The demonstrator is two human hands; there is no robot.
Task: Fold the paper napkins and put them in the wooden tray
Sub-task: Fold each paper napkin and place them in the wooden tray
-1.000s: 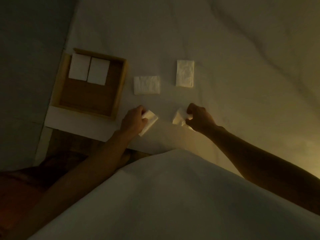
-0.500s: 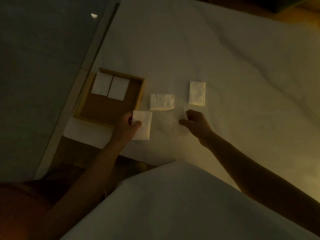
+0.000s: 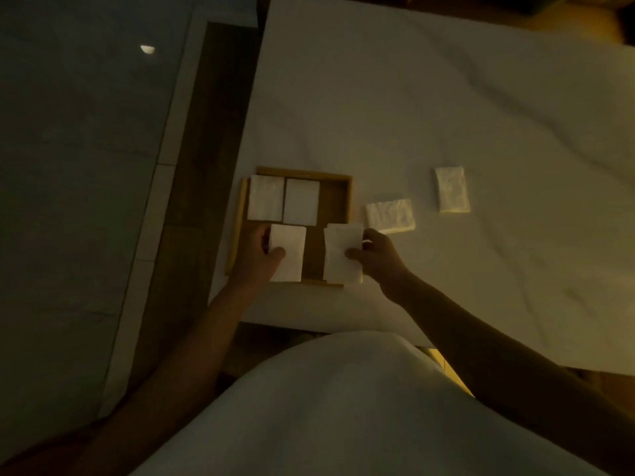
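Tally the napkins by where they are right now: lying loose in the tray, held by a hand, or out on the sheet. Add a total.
White folded paper napkins lying loose in the square wooden tray: 2
Held over the tray, one in the left hand and one in the right hand: 2
On the white sheet: 2
Total: 6

A dim bedroom: a wide, wrinkled white bed sheet [image 3: 429, 115] fills the frame's right, grey floor [image 3: 68, 166] at left.

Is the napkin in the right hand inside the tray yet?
Partly. The napkin, held by the right hand, overlaps the tray's right rim rather than lying flat inside. Whether it touches the tray floor, cannot tell.
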